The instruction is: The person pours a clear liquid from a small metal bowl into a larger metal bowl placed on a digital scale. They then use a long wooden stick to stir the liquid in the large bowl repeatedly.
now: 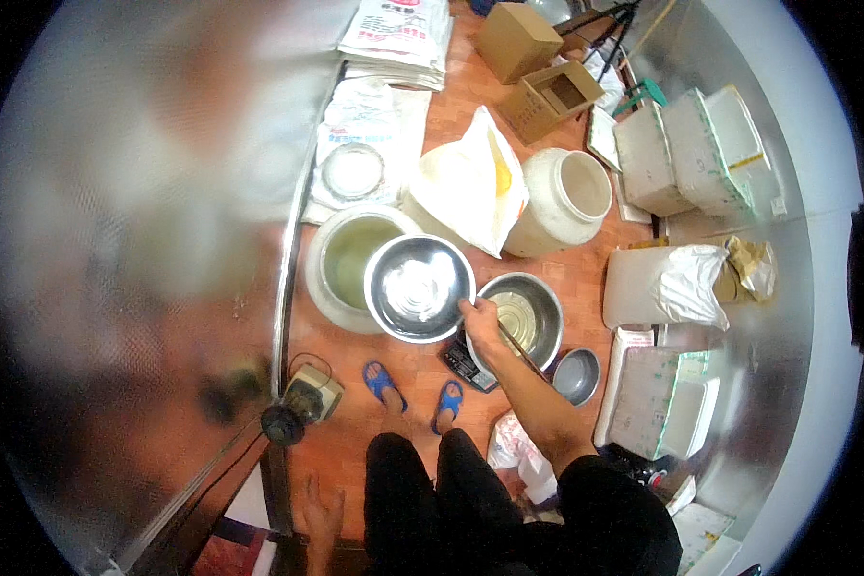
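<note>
My right hand (480,322) grips the rim of a shiny steel basin (413,288), held over the edge of a white tub (331,307) of greenish liquid. Just right of it, a larger steel basin (545,317) with a pale ringed bottom rests beside or on a black device (456,360), partly hidden under my arm. A small grey bowl (576,376) sits to the right. My left hand (322,504) hangs low at the left with its fingers apart, holding nothing.
Sacks (394,29), cardboard boxes (514,43), an open white bag (461,178) and a pale jar (557,221) fill the far side. Foam boxes (643,158) line the right wall. A corded appliance (312,392) is left of my feet, along a metal wall edge (283,288).
</note>
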